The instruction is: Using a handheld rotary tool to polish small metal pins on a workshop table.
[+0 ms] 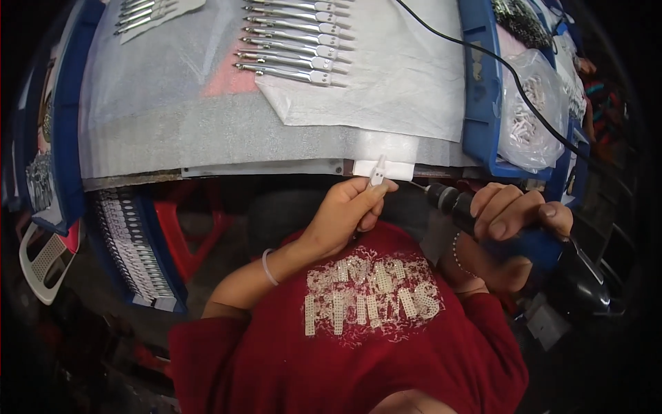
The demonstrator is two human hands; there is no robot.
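My left hand (352, 207) is closed at the table's near edge, thumb and fingers pinching what looks like a drawing compass (377, 174). Its white head with two dark screw spots points away from me; its legs are hidden by the hand. Beneath it, a folded white pad (400, 170) lies over the edge. In my right hand (507, 212) is a power screwdriver (449, 201) with a dark nose and blurred blue body. Its thin bit points left, a short gap from my left hand. Several silver compasses (296, 58) with white heads lie in a row on white sheeting.
At the right, a blue bin (480, 103) holds a clear bag (534, 114) of small white parts. A black cable (483, 52) crosses above it. More compasses (145, 15) lie far left. Below the table at left stands a blue crate (165, 265) of metal parts beside a red stool (186, 228).
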